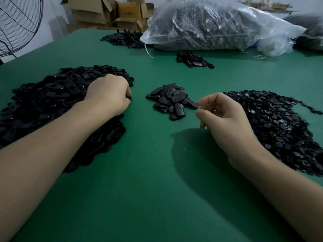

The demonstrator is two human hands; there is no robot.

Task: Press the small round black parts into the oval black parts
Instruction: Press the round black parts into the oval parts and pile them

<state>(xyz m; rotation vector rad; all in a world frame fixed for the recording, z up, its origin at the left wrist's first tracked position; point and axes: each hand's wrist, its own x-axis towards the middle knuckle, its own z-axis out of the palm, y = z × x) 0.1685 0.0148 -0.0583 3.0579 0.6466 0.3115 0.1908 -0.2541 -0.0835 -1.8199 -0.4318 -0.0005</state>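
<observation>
- The green table (148, 198) fills the near view. The left forearm (43, 154) and right forearm (283, 182) reach out over it.
- The left hand (108, 95) lies knuckles-up on the right edge of a large heap of oval black parts (43, 102). Its fingers curl down into the heap. A dark piece shows at the fingertips, but I cannot tell whether the hand has hold of it.
- The right hand (225, 116) hovers just above the table, fingers loosely bent. Thumb and forefinger are a little apart with nothing between them.
- Just beside the right hand, to its right, spreads a wide flat heap of small round black parts (279, 124).
- Between the hands sits a small pile (172, 100) of smooth oval pieces, close to the right fingertips.
- Farther back are a smaller cluster (194, 60) and a far pile (124, 39) of black pieces.
- A clear plastic bag (218, 23), stuffed with dark parts, lies across the far side of the table.
- Open cardboard boxes (104, 13) are stacked behind the table, their contents hidden. A wire fan guard (19, 23) stands at the left.
</observation>
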